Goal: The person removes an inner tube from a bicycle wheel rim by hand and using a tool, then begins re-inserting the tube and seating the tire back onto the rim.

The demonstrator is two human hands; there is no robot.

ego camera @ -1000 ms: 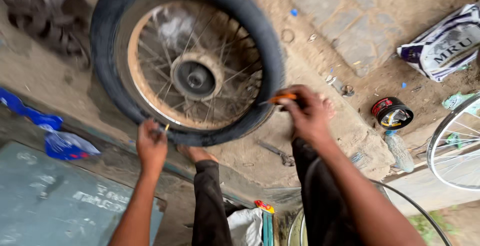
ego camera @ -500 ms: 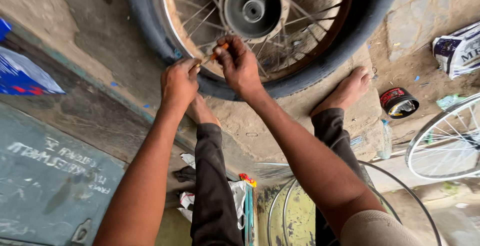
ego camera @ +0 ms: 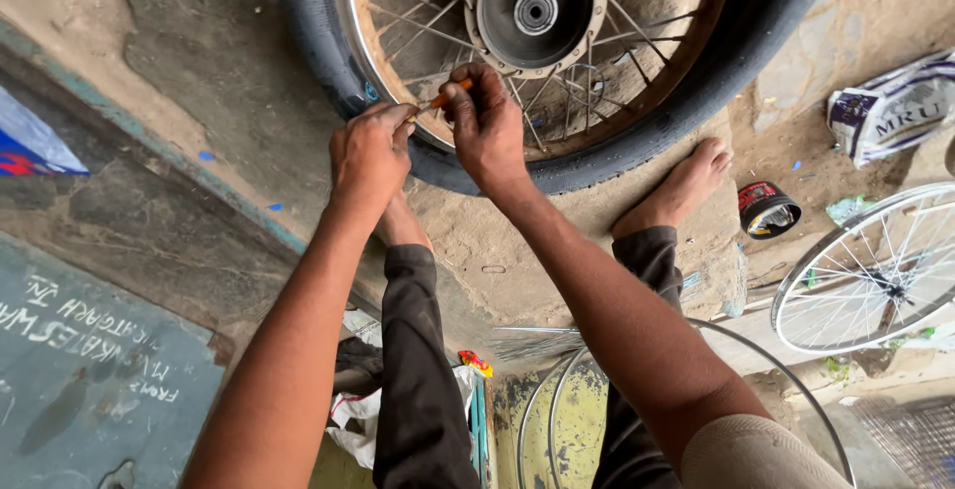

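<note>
Left hand [ego camera: 370, 154]: closed, pinching at the wheel rim beside the tool tip.
Right hand [ego camera: 487, 121]: clamped on an orange-handled tool [ego camera: 445, 97].
Wheel [ego camera: 557, 61]: flat on the floor [ego camera: 199, 101], just ahead of the bare feet.
Handling: judged heavy and stiff; tyre [ego camera: 617, 156] gives the surest hold, spokes [ego camera: 637, 36] thin, likely bendable.

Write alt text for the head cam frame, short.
Seen from above, a person's left hand and right hand meet at the rim of a spoked wheel lying on rough ground, the right hand gripping an orange-handled tool. Both bare feet rest by the tyre; a small round tin and a bare bicycle rim lie to the right.
</note>
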